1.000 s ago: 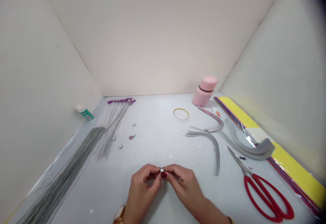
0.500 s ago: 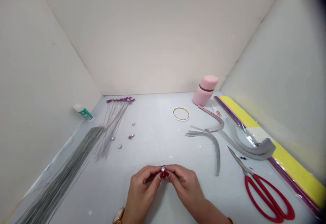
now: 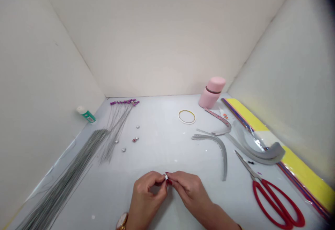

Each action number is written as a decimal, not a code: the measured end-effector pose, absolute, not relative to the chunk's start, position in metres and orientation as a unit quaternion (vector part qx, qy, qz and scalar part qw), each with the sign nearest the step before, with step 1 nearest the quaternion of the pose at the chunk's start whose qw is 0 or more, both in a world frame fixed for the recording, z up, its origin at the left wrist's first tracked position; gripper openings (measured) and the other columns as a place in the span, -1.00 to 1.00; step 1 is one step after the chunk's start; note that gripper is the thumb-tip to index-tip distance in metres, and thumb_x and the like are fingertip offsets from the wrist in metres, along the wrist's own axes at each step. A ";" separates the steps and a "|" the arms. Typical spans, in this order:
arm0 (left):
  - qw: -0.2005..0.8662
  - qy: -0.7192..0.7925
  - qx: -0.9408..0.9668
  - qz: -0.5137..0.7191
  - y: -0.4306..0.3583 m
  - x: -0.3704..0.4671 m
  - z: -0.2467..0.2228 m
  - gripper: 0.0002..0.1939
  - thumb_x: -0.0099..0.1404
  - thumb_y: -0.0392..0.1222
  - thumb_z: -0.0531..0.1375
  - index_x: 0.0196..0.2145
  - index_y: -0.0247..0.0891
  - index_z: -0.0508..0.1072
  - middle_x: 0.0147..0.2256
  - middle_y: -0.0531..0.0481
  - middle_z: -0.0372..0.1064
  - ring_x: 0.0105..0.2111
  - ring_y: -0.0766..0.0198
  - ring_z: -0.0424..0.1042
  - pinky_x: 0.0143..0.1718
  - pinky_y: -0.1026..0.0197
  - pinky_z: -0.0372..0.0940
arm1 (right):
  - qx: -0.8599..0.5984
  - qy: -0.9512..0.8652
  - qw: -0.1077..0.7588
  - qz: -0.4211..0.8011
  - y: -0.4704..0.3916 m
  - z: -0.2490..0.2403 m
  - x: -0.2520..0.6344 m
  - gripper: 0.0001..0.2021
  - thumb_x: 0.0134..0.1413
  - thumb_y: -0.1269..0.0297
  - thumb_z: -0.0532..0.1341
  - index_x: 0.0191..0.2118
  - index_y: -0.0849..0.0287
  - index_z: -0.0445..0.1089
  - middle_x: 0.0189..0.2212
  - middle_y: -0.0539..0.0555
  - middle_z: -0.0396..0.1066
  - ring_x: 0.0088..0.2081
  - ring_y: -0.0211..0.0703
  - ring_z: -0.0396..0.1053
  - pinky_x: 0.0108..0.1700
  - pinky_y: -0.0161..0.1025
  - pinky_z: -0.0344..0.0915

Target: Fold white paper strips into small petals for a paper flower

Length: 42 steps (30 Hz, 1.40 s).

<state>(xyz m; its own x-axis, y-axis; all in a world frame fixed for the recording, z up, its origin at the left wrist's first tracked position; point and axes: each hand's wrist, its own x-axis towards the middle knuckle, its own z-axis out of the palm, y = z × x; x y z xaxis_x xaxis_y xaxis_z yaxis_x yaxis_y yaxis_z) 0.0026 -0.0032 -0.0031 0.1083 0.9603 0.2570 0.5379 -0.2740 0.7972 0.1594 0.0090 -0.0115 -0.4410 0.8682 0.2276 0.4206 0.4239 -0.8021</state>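
Note:
Between the fingertips of both hands, near the front of the table, is a small silvery piece, mostly hidden by the fingers. My left hand pinches it from the left, and my right hand pinches it from the right. Ahead and to the left lie several small silver pieces like crumpled foil, one of them a silver bit; a pinkish-red bit touches another. Farther back, thin wire stems with purple tips rest on the table.
A thick bundle of grey wires runs along the left. A green glue bottle leans by the left wall. To the right are a tape ring, a pink flask, curled grey strips, red-handled scissors and coloured sheets.
My fingers have shifted around the small silvery piece, so less of it shows now. Both hands stay in nearly the same place. The things on the table have not moved.

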 end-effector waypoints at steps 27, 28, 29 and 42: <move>0.380 0.503 0.657 0.414 -0.002 0.000 -0.004 -0.88 0.20 -0.31 0.12 -0.30 -0.25 0.43 -0.38 -0.02 0.45 -0.38 0.30 0.43 -0.34 0.31 0.32 | -0.463 -0.718 0.396 0.338 0.006 -0.013 0.151 -0.81 0.10 0.43 0.05 -0.26 0.15 0.39 -0.44 0.05 0.46 -0.40 -0.20 0.41 -0.35 -0.34 0.31; 0.376 0.503 0.652 0.424 -0.002 0.000 -0.004 -0.90 0.19 -0.31 0.13 -0.33 -0.25 0.44 -0.40 -0.01 0.45 -0.39 0.30 0.43 -0.34 0.32 0.32 | -0.457 -0.716 0.398 0.346 0.006 -0.013 0.151 -0.81 0.10 0.43 0.05 -0.26 0.14 0.40 -0.45 0.04 0.46 -0.40 -0.21 0.41 -0.35 -0.34 0.31; 0.368 0.504 0.650 0.433 -0.002 -0.001 -0.004 -0.91 0.19 -0.32 0.14 -0.37 -0.25 0.45 -0.42 0.00 0.45 -0.40 0.30 0.43 -0.35 0.32 0.31 | -0.450 -0.716 0.399 0.354 0.006 -0.012 0.151 -0.81 0.10 0.43 0.06 -0.26 0.14 0.41 -0.45 0.04 0.47 -0.40 -0.21 0.41 -0.35 -0.34 0.31; 0.378 0.487 0.650 0.444 -0.003 -0.005 -0.005 -0.88 0.21 -0.32 0.12 -0.43 -0.26 0.45 -0.43 0.00 0.46 -0.40 0.30 0.42 -0.33 0.33 0.28 | -0.431 -0.721 0.412 0.353 0.006 -0.014 0.151 -0.83 0.06 0.44 0.10 -0.25 0.18 0.41 -0.40 0.08 0.49 -0.36 -0.18 0.43 -0.30 -0.32 0.33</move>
